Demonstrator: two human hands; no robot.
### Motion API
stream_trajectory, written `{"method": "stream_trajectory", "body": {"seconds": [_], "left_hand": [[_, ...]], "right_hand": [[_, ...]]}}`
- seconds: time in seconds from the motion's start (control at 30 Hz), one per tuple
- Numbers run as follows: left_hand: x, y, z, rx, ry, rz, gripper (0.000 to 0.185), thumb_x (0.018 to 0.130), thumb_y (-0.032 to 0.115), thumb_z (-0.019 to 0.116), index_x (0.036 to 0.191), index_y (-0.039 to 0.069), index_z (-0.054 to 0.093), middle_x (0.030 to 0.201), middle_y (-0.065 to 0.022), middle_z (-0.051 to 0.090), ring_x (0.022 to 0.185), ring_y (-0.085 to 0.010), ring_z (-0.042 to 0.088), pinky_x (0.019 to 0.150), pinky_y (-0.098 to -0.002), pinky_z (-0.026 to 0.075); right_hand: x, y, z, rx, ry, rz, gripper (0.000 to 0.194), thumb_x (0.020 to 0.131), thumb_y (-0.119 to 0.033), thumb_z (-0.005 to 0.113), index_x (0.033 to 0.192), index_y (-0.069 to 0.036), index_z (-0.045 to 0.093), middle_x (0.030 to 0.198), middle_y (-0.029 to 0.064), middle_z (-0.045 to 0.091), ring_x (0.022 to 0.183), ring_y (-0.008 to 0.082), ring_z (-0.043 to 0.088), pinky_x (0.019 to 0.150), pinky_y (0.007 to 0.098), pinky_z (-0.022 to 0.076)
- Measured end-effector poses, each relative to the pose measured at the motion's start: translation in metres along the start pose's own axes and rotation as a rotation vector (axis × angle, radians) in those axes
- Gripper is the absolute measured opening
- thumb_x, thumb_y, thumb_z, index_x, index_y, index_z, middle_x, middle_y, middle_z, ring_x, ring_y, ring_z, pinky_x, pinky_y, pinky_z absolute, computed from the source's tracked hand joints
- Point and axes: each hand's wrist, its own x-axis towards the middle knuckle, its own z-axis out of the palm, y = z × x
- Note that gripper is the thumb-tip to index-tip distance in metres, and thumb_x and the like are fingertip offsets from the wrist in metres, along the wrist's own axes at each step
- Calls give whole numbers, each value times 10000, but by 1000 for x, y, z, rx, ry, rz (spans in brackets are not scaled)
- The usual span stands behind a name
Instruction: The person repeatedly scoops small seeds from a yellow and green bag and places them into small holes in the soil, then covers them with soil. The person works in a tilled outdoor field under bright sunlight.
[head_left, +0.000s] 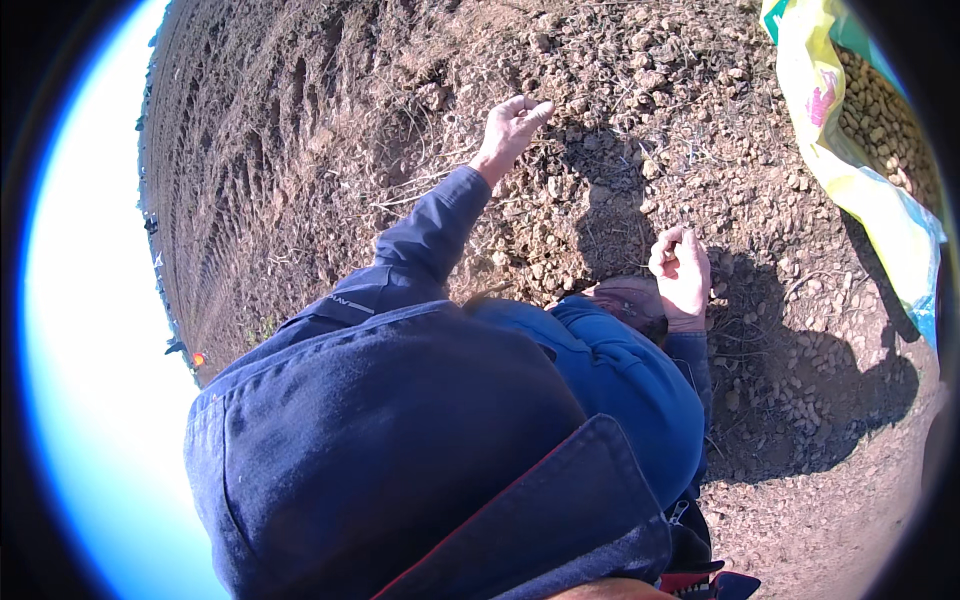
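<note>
My left hand (516, 129) hangs over dry, cloddy soil (450, 45), its fingers curled and the thumb tip near the forefinger; whether something small is between them cannot be made out. Closer to my body, my right hand (681, 276) is half curled, palm up, beside my blue-trousered knee (637, 352). Its fingertips bunch near the thumb, and their contents are unclear. What look like unshelled peanuts (814, 375) lie scattered on the ground to the right. More of them fill an open yellow, green and blue plastic sack (814, 112) at the upper right.
Dry stalks (420, 187) and roots lie among the clods near my left forearm. Ridged field soil (217, 150) stretches away to the left. A shadow (817, 420) covers ground at my right. A small orange thing (198, 359) shows at the far field edge.
</note>
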Motion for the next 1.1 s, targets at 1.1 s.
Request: {"method": "stream_trajectory", "body": {"seconds": [1.1], "left_hand": [[28,86,273,571,-604,1200,232,859,271,644,1035,121,664,911,-110,675,784,-276,660,687,-355,533]], "right_hand": [[-71,-16,-76,-303,920,-465,147,892,-155,614,943,-22,648,676,-11,569,509,24,455,462,192,346]]}}
